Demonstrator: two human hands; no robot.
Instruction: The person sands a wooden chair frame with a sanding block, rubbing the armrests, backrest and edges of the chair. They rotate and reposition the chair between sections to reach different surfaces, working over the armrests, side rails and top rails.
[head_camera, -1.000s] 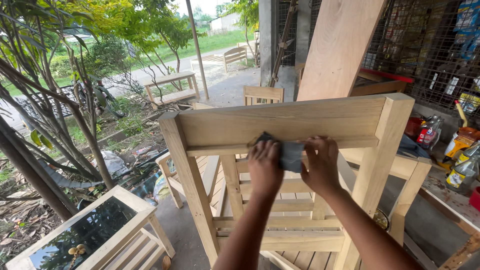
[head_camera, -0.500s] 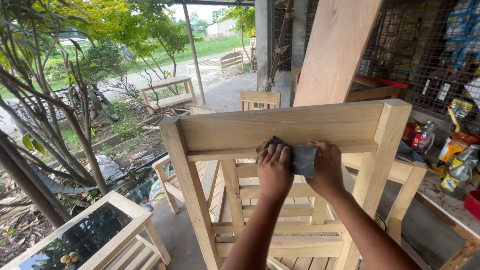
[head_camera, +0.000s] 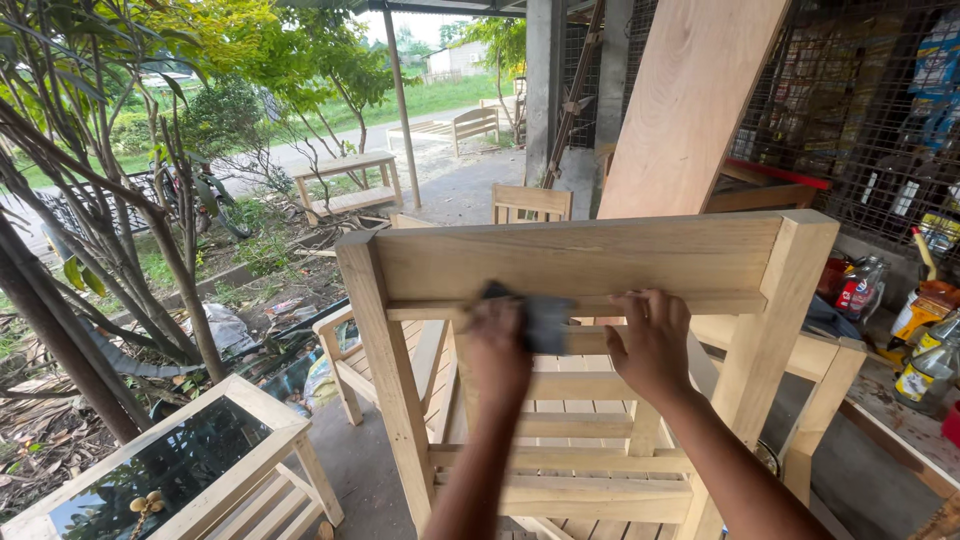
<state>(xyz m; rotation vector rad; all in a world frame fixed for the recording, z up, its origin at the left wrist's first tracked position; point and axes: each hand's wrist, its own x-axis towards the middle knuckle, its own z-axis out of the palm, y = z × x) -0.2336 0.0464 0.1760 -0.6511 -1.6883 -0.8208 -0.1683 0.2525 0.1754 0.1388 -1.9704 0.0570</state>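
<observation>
An unfinished pale wooden chair frame (head_camera: 590, 262) stands in front of me, its wide top rail facing me. A dark grey sheet of sandpaper (head_camera: 545, 320) lies against the lower edge of that rail. My left hand (head_camera: 497, 350) presses on the sheet's left part with bent fingers. My right hand (head_camera: 652, 345) rests beside it on the rail, fingertips at the sheet's right edge. Slats and lower rails (head_camera: 570, 470) of the frame show below my arms.
A small wooden table with a glass top (head_camera: 170, 470) stands at lower left. A large plank (head_camera: 690, 105) leans at the back. Bottles (head_camera: 925, 360) sit on a bench at right. More wooden benches (head_camera: 345, 180) and trees lie farther off.
Both hands and the sandpaper have slid left along the rail's lower edge. My right hand has opened away from the sheet a little.
</observation>
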